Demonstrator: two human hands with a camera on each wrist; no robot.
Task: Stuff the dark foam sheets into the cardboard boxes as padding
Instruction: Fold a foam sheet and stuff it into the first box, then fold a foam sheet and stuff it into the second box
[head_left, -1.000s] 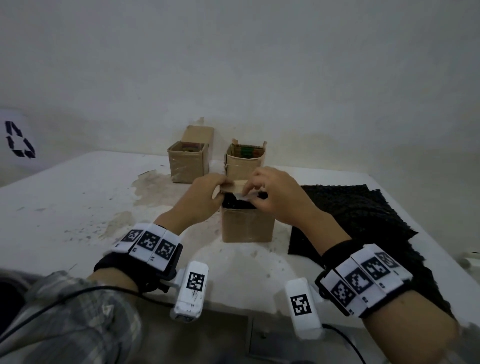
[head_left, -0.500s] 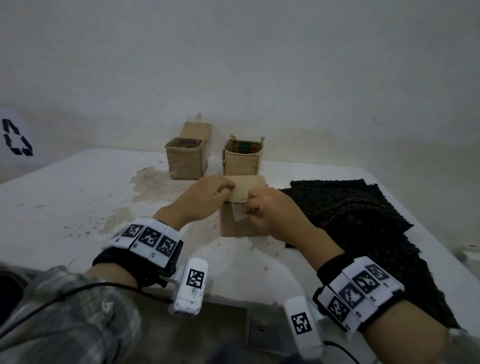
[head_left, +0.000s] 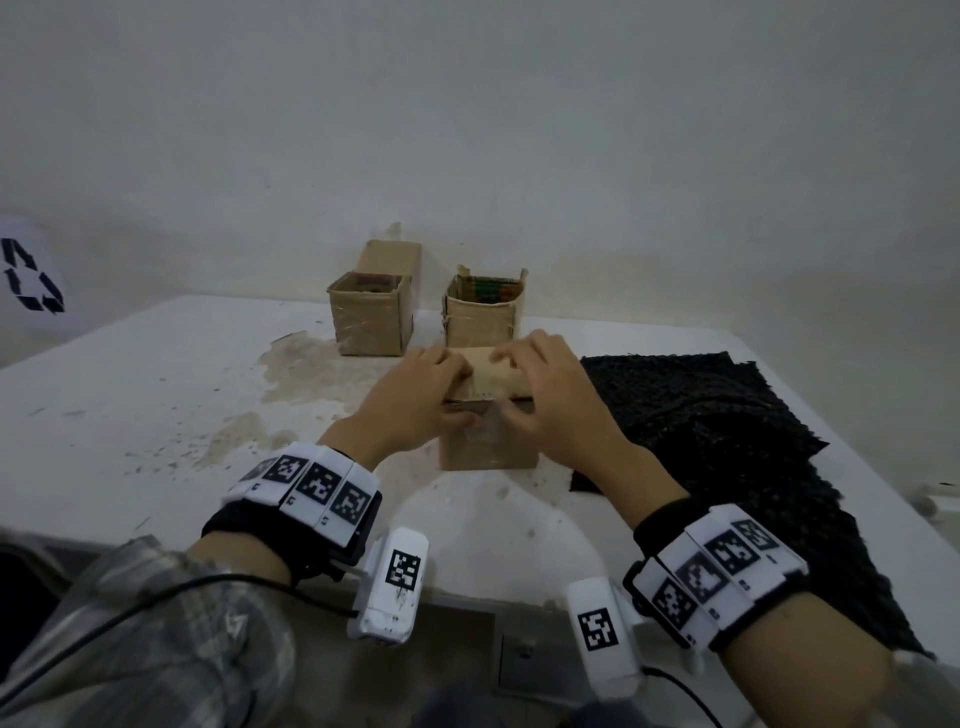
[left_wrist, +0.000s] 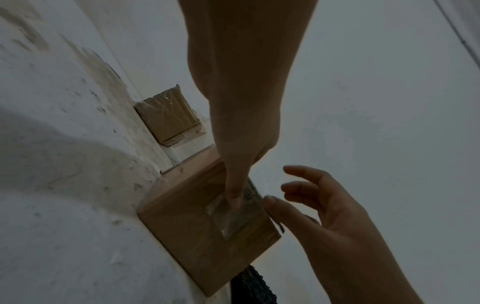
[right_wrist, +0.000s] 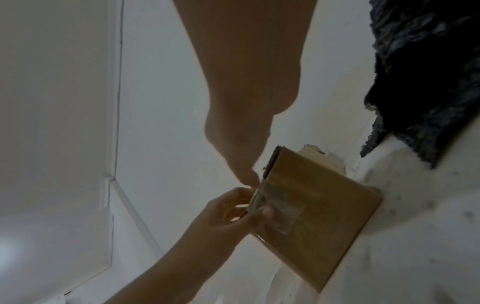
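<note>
The near cardboard box (head_left: 488, 449) stands in the middle of the table with its lid folded down, so its inside is hidden. My left hand (head_left: 451, 396) grips the lid's front edge, fingers curled over the top. Its thumb (left_wrist: 233, 197) presses a strip of clear tape (right_wrist: 283, 218) onto the front face. My right hand (head_left: 511, 382) rests on the lid with relaxed, spread fingers (left_wrist: 301, 181), its thumb touching the box's front edge. Dark foam sheets (head_left: 727, 441) lie in a pile just right of the box.
Two open cardboard boxes, one (head_left: 371, 325) on the left and one (head_left: 483, 319) on the right, stand at the back by the wall, with coloured contents. The white table (head_left: 156, 415) is stained at the left. The foam pile reaches the table's right front edge.
A second ago the near box was open with dark foam showing inside. The lid has since been folded down, and both hands now hold it shut at the taped front edge.
</note>
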